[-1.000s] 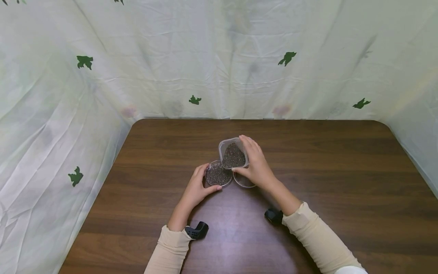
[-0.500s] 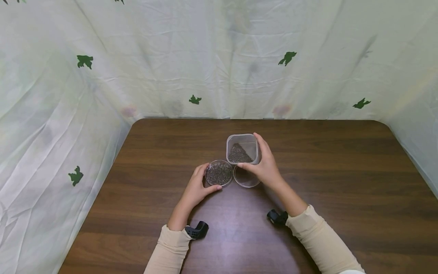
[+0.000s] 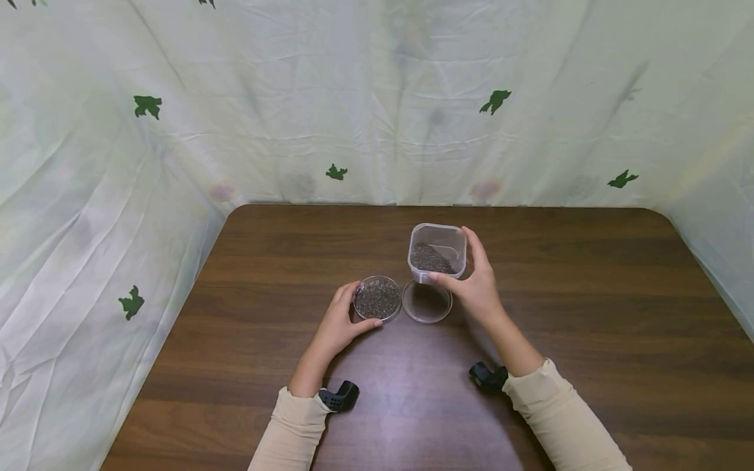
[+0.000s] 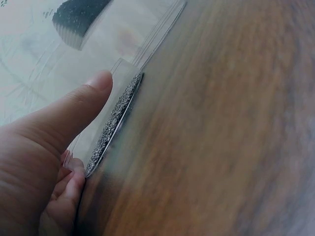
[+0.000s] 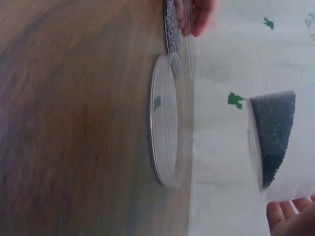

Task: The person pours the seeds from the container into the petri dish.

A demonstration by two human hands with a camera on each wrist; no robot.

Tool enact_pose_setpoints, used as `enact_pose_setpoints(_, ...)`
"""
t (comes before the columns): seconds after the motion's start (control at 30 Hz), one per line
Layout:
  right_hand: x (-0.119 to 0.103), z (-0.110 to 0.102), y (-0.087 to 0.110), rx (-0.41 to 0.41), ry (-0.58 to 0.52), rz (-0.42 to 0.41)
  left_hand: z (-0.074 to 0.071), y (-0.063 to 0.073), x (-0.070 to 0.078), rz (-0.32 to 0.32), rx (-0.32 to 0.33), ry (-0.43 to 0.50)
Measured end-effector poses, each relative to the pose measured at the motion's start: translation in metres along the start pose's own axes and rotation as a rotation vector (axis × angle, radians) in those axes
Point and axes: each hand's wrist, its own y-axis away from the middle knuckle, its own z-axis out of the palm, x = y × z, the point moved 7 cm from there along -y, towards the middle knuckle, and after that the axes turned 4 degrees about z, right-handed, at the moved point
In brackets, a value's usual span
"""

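Observation:
My left hand [image 3: 338, 327] curls its thumb and fingers around the side of a clear petri dish [image 3: 377, 277] on the table. Dark, gritty granules [image 3: 377, 299] cover its bottom; the left wrist view shows them as a thin layer. Right beside it stands a second petri dish [image 3: 427, 311], clear and holding nothing visible. My right hand [image 3: 480, 291] grips a square clear plastic container [image 3: 448, 237] by its right side, raised above the table behind the second dish. The container is tilted, and its dark granules [image 5: 273, 137] have slid into a slanted heap.
The brown wooden table [image 3: 283, 261] has rounded far corners. A pale cloth [image 3: 377, 98] with green leaf-like shapes hangs behind it and along both sides. Each wrist wears a black camera [image 3: 340, 396].
My right hand has carried the container rightward, from over the filled dish to behind the second dish, tipping it back more level. The left hand and both dishes stay put.

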Motion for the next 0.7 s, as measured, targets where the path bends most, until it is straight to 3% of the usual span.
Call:
enact_pose_setpoints(0.27, 0.009, -0.018, 0.002, 0.050, -0.027, 0.022, 0.001, 0.000, -0.001, 0.009, 0.003, -0.003)
enact_pose_setpoints(0.7, 0.025, -0.046, 0.009, 0.143, 0.031, 0.038, 0.000, 0.000, 0.001, 0.010, -0.001, -0.008)
